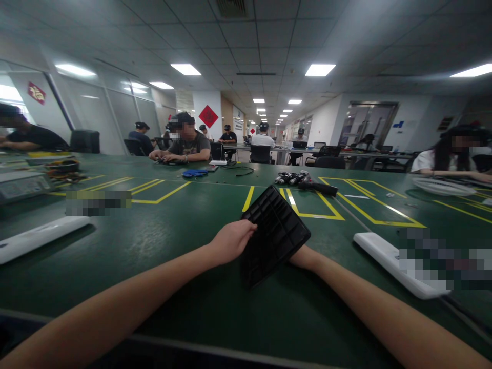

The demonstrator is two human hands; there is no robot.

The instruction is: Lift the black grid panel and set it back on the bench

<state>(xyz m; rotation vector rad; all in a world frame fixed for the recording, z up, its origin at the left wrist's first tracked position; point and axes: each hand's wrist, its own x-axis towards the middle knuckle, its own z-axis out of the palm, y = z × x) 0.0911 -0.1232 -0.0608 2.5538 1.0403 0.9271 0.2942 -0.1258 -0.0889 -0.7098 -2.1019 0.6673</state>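
Note:
A black ribbed plastic panel [273,233] is tilted up off the green table [161,256], its gridded face turned toward me. My left hand [231,241] grips its left edge with the fingers curled over it. My right hand [303,256] is mostly hidden behind the panel's lower right side and holds it from below. Both forearms reach in from the near table edge.
A white flat bar [395,264] lies to the right, another white bar [40,236] to the left. Beyond the panel lie a black tool [318,188] and metal parts [292,178] among yellow floor-tape boxes. Several other people sit working at the far and side edges.

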